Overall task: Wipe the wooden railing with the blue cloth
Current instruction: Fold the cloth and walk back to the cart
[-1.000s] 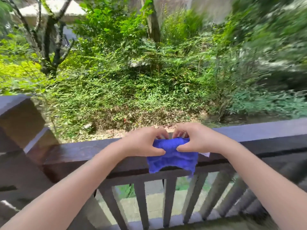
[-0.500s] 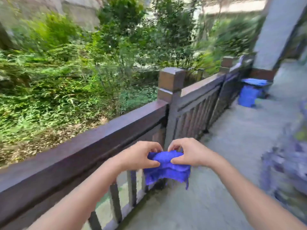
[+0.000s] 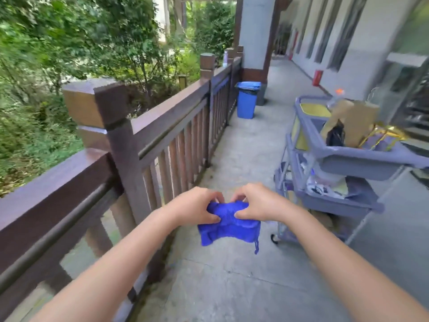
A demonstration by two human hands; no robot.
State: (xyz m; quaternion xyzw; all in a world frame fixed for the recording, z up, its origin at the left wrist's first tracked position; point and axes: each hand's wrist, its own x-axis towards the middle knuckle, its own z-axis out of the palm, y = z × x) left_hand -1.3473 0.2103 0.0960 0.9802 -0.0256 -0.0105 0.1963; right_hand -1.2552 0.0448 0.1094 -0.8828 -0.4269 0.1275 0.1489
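The blue cloth (image 3: pixel 228 225) hangs bunched in the air over the concrete walkway, held at its top by both hands. My left hand (image 3: pixel 197 206) pinches its left side and my right hand (image 3: pixel 257 204) pinches its right side, thumbs toward each other. The dark brown wooden railing (image 3: pixel 167 112) runs along the left, from the near bottom-left corner away toward a pillar, with a square post (image 3: pixel 109 105) in between. The cloth is off the railing, to the right of it, touching nothing else.
A grey cleaning cart (image 3: pixel 343 156) loaded with bags and bottles stands close on the right. A blue bin (image 3: pixel 246 99) sits by the railing farther along. A building wall (image 3: pixel 362 43) lines the right side; greenery lies beyond the railing.
The view has swung from facing the garden to looking along the walkway. The cloth, held over the rail a second ago, has come away from it, still held by both hands.
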